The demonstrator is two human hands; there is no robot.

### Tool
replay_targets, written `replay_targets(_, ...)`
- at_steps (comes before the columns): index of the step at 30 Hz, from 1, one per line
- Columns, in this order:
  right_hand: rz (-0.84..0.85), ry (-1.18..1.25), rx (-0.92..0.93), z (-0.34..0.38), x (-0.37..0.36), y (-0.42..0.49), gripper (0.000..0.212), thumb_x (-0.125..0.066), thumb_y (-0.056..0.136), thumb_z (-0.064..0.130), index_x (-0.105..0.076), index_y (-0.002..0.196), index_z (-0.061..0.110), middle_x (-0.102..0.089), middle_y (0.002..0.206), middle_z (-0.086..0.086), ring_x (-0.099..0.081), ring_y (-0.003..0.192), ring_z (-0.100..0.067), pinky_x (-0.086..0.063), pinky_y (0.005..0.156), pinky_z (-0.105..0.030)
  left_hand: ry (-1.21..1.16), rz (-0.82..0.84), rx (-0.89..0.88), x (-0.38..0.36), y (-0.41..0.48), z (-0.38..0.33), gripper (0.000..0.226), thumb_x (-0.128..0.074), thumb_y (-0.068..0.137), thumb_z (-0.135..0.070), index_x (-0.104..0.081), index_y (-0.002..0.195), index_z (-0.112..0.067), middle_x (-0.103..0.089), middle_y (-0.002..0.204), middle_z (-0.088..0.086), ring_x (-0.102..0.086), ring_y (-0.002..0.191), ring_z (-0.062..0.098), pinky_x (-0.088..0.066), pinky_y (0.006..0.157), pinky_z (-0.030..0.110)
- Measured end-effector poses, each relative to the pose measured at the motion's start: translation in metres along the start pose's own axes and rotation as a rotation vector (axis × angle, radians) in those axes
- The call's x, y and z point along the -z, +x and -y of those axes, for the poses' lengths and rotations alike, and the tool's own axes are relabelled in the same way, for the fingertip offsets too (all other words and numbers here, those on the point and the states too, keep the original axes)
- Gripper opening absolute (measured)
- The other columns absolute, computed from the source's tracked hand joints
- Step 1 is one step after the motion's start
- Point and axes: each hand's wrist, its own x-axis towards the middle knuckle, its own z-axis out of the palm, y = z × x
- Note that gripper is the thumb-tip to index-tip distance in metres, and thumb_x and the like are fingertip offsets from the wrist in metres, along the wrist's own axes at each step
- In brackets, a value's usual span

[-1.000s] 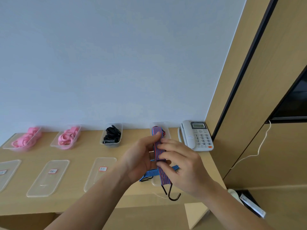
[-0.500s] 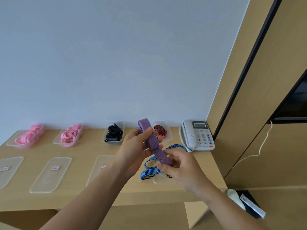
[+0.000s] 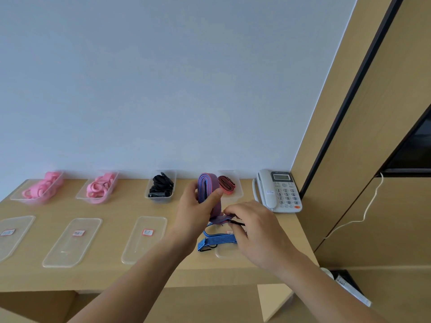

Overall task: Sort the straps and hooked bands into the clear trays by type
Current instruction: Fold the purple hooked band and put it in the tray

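Observation:
My left hand (image 3: 198, 206) grips a folded red-and-blue striped hooked band (image 3: 210, 192) above the desk, its loop standing upright. My right hand (image 3: 254, 229) pinches the band's lower end, where a black hook (image 3: 238, 223) pokes out. A blue hooked band (image 3: 215, 241) lies on the desk under my hands. Behind them, the rightmost clear tray (image 3: 238, 194) holds a red-and-black band (image 3: 225, 184). Further left stand a tray of black straps (image 3: 161, 187) and two trays of pink straps (image 3: 100, 187) (image 3: 39, 188).
Three clear lids with red labels (image 3: 145, 238) (image 3: 73, 241) (image 3: 11, 234) lie flat along the desk's front; a fourth (image 3: 226, 252) lies partly under my right hand. A white desk phone (image 3: 279, 190) sits at the back right, beside the wooden cabinet (image 3: 373, 159).
The striped band, stretched out long a second ago with its hooks hanging, is now folded into a compact loop. My right hand moved up to its lower end.

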Motion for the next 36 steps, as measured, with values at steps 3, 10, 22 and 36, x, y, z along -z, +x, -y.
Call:
replay_targets(3,-0.044,-0.015,0.009,-0.001,0.002,0.002,0.013,-0.070,0.082,0.017,-0.068,0.092,0.024,-0.064,0.078,0.009,-0.056,0.086,-0.016,-0.049,0.072,-0.036,-0.107,-0.010,0.066,0.000,0.002,-0.002,0.024,-0.068,0.098,-0.026,-0.057,0.115,-0.013,-0.063,0.090,0.007,-0.068,0.066,0.015,-0.062,0.069,0.041)
replay_targets(10,-0.051,0.126,-0.099,-0.005,0.013,0.015,0.012,-0.080,0.078,0.015,-0.075,0.083,0.025,-0.070,0.072,0.011,-0.059,0.068,-0.010,-0.050,0.064,-0.035,-0.057,0.223,0.118,-0.002,-0.006,-0.002,0.020,-0.061,0.103,-0.022,-0.062,0.121,-0.012,-0.068,0.105,0.025,-0.068,0.081,0.025,-0.063,0.082,0.047)
replay_targets(22,-0.020,0.449,-0.391,-0.005,0.030,0.032,0.042,-0.095,0.058,0.013,-0.074,0.088,0.033,-0.059,0.067,-0.004,-0.045,0.054,-0.008,-0.046,0.058,-0.033,-0.229,0.636,0.294,0.004,-0.016,-0.008,0.040,-0.066,0.091,-0.022,-0.062,0.128,-0.007,-0.066,0.104,0.005,-0.062,0.083,0.016,-0.054,0.076,0.040)
replay_targets(36,-0.088,0.300,-0.425,-0.001,-0.026,0.025,0.055,-0.073,0.088,0.027,-0.051,0.138,0.034,-0.057,0.114,0.014,-0.061,0.090,-0.005,-0.052,0.078,-0.026,0.035,0.411,0.220,0.027,0.001,0.026,0.039,-0.074,0.077,-0.019,-0.067,0.115,-0.015,-0.073,0.108,0.018,-0.073,0.096,0.029,-0.057,0.097,0.048)
